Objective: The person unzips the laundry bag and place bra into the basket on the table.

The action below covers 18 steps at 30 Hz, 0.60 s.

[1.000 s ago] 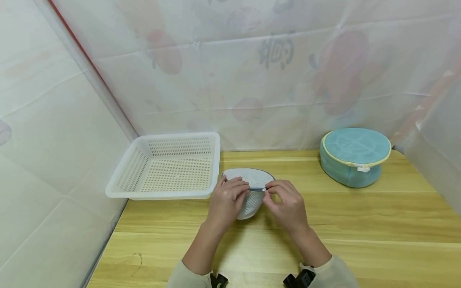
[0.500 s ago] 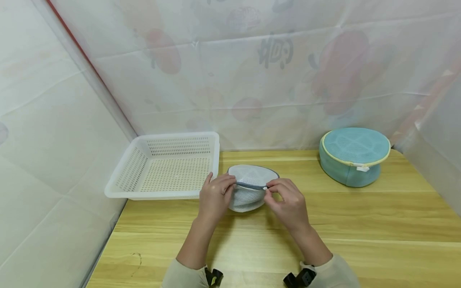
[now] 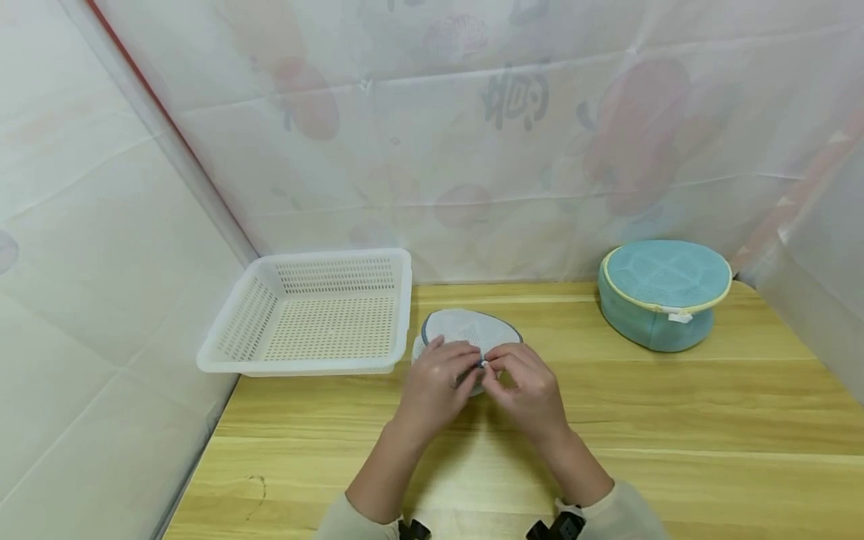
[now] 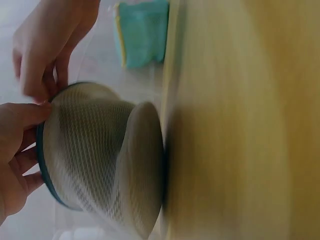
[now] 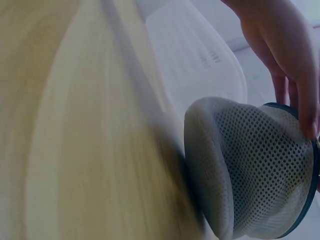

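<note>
A white mesh laundry bag with dark blue-grey trim stands on the table in front of the person, its soft side wall creased in both wrist views. My left hand pinches the trim at the near edge of its top. Right beside it, my right hand pinches the small zip pull on the same edge. The fingertips of both hands nearly meet there and cover part of the zip. In the left wrist view, the left thumb lies along the rim of the bag.
A white perforated plastic basket stands at the back left of the wooden table. At the back right is a teal mesh bag with yellow trim and a white tag. Printed sheeting rises behind the table.
My left hand first slid left along the trim, away from the right hand, then came back right beside it. The right hand moved slightly left with the zip pull.
</note>
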Tool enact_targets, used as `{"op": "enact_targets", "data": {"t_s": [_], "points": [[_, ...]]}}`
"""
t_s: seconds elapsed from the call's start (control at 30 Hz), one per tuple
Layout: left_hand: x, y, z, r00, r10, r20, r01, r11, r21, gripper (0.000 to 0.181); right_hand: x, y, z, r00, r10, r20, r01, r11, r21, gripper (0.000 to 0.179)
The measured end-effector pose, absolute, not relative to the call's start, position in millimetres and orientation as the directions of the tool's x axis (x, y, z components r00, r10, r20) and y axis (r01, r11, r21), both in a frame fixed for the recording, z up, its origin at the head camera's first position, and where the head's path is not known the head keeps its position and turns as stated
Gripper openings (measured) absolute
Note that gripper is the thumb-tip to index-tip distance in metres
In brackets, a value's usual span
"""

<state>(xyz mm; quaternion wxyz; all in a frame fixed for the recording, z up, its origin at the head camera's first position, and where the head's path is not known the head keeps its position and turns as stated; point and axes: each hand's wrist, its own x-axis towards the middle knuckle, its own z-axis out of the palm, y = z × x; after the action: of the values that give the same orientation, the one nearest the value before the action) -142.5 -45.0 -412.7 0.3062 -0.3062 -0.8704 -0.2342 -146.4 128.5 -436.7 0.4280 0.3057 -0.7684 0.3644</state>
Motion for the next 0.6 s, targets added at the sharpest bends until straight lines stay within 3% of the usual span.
{"op": "enact_targets", "data": {"t_s": [0.33,0.6], "points": [[-143.1,-46.1,-415.1,-0.654,0.351,0.670,0.670,0.680,0.297,0.008,-144.2,127.7,-436.2,-0.471,-0.164,0.867,-0.780,0.537,-0.322,0.011],[-149.8,-54.4,-412.9,-0.711,0.279,0.646,0.610,0.701,0.369,0.009,-146.4,133.1,-431.3,-0.482,-0.128,0.867,-0.754,0.565,-0.336,0.010]]}}
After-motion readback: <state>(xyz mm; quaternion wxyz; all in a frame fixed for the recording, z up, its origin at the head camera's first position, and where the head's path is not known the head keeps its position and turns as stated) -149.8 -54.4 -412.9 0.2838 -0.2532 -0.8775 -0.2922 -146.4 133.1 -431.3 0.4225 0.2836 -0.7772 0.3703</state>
